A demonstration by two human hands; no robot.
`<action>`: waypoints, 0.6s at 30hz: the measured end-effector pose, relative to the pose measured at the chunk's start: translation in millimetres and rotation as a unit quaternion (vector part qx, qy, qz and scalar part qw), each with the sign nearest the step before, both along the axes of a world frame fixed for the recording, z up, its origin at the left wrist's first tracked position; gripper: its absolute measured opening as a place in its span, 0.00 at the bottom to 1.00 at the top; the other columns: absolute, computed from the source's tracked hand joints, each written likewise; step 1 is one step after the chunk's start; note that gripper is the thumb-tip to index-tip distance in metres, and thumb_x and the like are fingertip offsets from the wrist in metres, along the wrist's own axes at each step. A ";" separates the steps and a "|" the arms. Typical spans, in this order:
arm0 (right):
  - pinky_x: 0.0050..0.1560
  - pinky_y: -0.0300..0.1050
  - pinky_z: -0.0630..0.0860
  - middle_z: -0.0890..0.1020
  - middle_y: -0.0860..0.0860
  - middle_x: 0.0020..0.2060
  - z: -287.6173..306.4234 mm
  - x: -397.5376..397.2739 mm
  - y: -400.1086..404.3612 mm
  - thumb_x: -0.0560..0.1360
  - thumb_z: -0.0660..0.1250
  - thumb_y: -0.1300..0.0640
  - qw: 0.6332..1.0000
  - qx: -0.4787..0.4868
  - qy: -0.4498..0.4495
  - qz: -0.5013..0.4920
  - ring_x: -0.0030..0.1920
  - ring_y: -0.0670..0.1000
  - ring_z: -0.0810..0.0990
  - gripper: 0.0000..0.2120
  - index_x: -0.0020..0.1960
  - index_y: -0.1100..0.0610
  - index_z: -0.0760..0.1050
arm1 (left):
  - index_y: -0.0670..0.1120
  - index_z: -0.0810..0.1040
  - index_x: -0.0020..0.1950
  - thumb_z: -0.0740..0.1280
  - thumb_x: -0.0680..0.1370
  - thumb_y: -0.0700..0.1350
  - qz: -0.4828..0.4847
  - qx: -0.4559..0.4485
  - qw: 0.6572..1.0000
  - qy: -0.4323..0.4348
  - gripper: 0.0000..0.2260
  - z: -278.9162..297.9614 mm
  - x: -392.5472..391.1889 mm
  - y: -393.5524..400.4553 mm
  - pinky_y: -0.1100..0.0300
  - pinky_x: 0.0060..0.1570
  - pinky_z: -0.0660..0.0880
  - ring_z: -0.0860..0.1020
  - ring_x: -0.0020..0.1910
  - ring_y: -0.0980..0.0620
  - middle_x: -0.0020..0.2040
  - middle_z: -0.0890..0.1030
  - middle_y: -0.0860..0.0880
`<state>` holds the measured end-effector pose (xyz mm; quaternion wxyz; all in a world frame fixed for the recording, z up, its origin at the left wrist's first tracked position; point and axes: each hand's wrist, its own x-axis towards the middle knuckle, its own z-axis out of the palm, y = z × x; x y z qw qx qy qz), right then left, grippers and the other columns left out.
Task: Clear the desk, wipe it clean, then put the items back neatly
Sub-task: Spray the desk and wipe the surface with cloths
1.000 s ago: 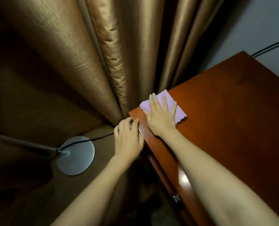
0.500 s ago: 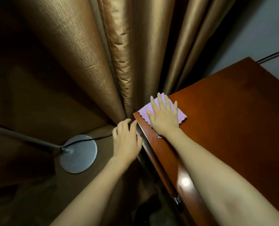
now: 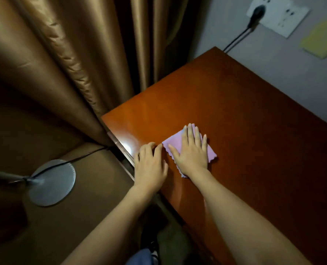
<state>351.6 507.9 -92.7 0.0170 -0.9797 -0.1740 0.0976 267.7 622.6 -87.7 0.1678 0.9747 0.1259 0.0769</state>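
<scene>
A pink cloth (image 3: 210,152) with scalloped edges lies flat on the reddish-brown wooden desk (image 3: 235,111), near its front-left edge. My right hand (image 3: 191,152) presses down on the cloth with straight, spread fingers and covers most of it. My left hand (image 3: 150,165) rests on the desk's front edge just left of the cloth, its fingers lightly bent over the rim and holding nothing.
Golden-brown curtains (image 3: 82,64) hang left of and behind the desk's far-left corner. A lamp's round metal base (image 3: 52,182) with a black cable sits on the floor at left. A wall socket (image 3: 277,14) with a plug and a yellow note (image 3: 321,38) are on the wall at the back right.
My right hand has slid the cloth from the desk's left corner toward the middle of the front edge. My left hand has moved along the edge with it. The camera view has shifted right.
</scene>
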 end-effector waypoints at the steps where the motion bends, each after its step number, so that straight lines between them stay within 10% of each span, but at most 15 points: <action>1: 0.74 0.56 0.40 0.43 0.54 0.77 0.5 -6.8 -17.9 0.78 0.43 0.34 1.000 -0.003 0.004 -0.009 0.77 0.54 0.40 0.39 0.77 0.59 0.38 | 0.43 0.77 0.60 0.73 0.67 0.43 -0.013 -0.003 1.000 0.006 0.21 0.0 -5.5 -16.0 0.47 0.53 0.73 0.75 0.56 0.42 0.55 0.77 0.43; 18: 0.73 0.56 0.37 0.43 0.56 0.77 -5.3 -191.6 -351.5 0.77 0.39 0.33 0.966 0.006 -0.008 -0.258 0.77 0.55 0.39 0.40 0.77 0.60 0.39 | 0.47 0.63 0.73 0.57 0.79 0.48 -0.248 0.024 0.963 0.099 0.22 10.6 -123.8 -312.9 0.52 0.68 0.56 0.60 0.71 0.47 0.72 0.64 0.46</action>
